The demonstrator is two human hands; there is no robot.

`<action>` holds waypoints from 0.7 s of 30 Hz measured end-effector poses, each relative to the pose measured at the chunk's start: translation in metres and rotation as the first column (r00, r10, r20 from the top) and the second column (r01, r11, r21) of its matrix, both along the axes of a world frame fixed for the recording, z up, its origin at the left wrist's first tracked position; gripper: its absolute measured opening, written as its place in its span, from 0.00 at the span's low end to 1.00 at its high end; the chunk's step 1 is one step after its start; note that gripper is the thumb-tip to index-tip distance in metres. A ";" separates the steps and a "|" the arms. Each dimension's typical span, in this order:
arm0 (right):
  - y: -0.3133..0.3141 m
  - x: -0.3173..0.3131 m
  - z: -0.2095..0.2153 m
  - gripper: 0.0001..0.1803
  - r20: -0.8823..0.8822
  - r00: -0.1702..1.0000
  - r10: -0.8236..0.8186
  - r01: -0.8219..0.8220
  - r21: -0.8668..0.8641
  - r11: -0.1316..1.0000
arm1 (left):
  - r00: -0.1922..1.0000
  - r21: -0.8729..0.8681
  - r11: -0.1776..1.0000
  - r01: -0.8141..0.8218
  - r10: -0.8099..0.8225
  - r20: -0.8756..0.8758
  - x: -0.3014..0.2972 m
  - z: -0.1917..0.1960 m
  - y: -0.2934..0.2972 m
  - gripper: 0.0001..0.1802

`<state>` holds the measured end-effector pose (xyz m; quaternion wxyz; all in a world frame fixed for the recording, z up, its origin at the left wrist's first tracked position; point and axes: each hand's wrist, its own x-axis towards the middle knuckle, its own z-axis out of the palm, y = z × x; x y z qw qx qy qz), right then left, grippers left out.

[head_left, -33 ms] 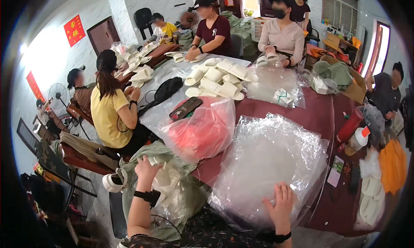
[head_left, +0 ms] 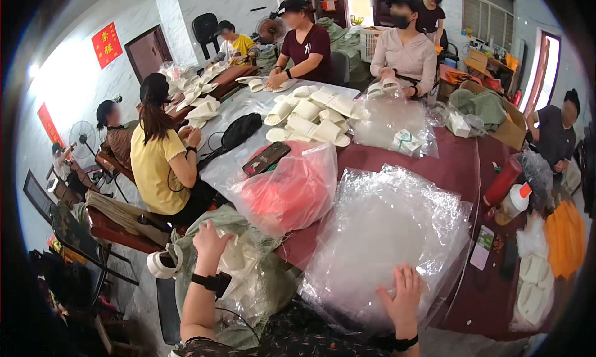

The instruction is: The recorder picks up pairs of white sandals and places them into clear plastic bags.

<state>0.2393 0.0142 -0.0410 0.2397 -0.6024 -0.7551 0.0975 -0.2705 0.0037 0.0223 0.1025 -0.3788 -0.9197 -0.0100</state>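
Clear plastic bags (head_left: 391, 226) lie in one broad stack at the near edge of the maroon table (head_left: 366, 155), with the right hand (head_left: 403, 293) palm down on their near right part, fingers spread, gripping nothing. The left hand (head_left: 210, 242) is over one green woven sack (head_left: 264, 245) beside the table; whether its fingers grip anything, I cannot tell. The step in hand seems to be steadying the stack; lifting a bag would call for pinching one layer apart. Beyond sit one translucent bag of red plastic (head_left: 285, 198), one dark phone (head_left: 267, 158) on it, and at least eight cream slippers (head_left: 307, 108) heaped, too overlapped to count exactly. Rightward are one red bottle (head_left: 503, 182), one orange-lidded shaker (head_left: 514, 205) and two bagged slippers (head_left: 532, 289).
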 end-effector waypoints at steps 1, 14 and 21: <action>0.000 0.001 0.000 0.40 0.002 1.000 0.007 -0.007 -0.008 1.000 | 0.989 0.092 0.985 0.146 -0.147 0.004 0.010 0.028 0.010 0.48; 0.000 0.002 -0.023 0.40 0.045 0.999 -0.002 -0.002 0.081 0.997 | 0.358 0.523 0.539 0.660 -0.838 0.411 0.207 0.111 0.269 0.51; -0.006 0.002 -0.009 0.39 0.051 0.999 0.013 -0.014 0.025 1.000 | 0.683 0.686 0.715 0.136 -0.570 0.458 0.200 0.063 0.405 0.66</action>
